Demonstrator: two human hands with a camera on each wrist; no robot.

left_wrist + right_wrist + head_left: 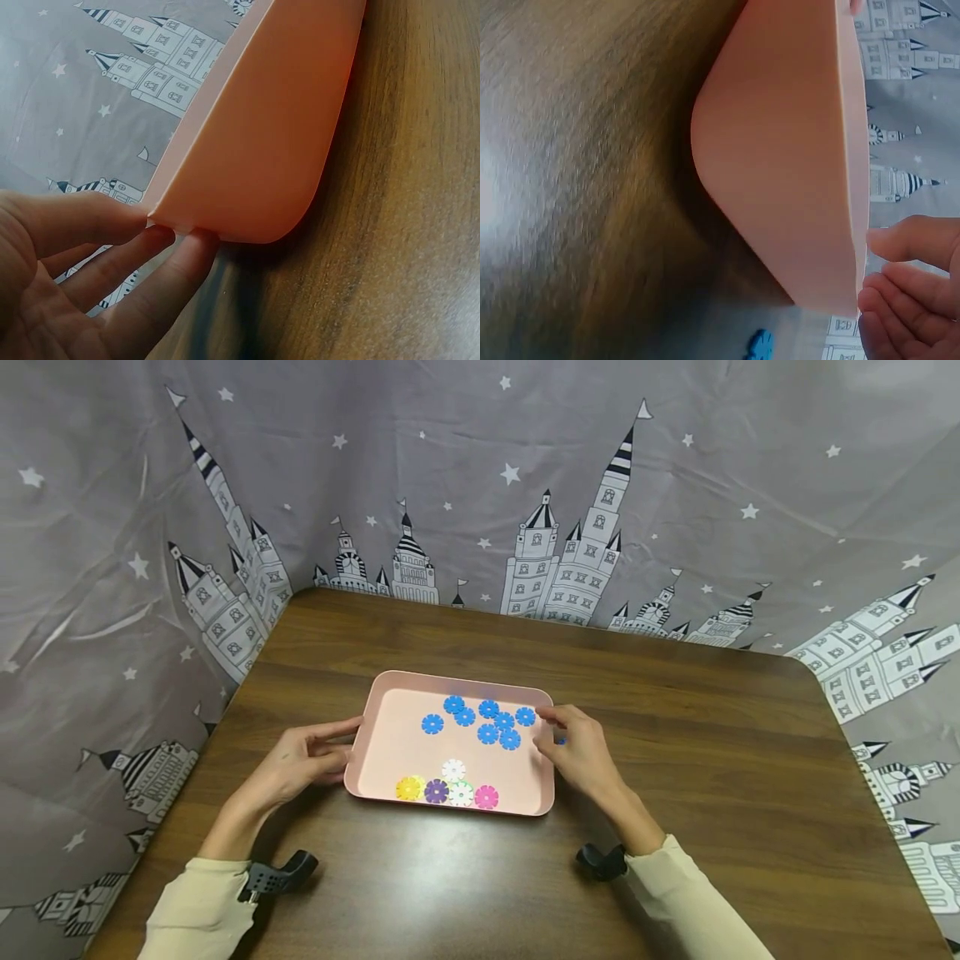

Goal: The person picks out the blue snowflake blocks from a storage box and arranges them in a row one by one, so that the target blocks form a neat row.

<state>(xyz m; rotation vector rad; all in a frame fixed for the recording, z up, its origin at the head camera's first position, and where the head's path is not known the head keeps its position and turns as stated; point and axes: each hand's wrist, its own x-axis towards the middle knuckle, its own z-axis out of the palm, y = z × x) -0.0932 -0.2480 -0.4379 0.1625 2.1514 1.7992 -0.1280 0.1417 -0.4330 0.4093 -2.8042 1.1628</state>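
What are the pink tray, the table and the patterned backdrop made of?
Pink tray: probably smooth plastic, judging by its thin, seamless rounded walls. Table: wood or wood-look laminate, slightly glossy, with brown grain and reflected light. Backdrop: likely printed fabric, faintly shiny, given its creases.

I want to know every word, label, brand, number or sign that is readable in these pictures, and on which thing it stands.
None can be read.
Pink tray: no text on the parts that show.
Notched discs: no readable text; any fine marks would be too small.
Grey backdrop: printed pictures, no readable words; tiny details are unclear.
Black wrist devices: no readable label.
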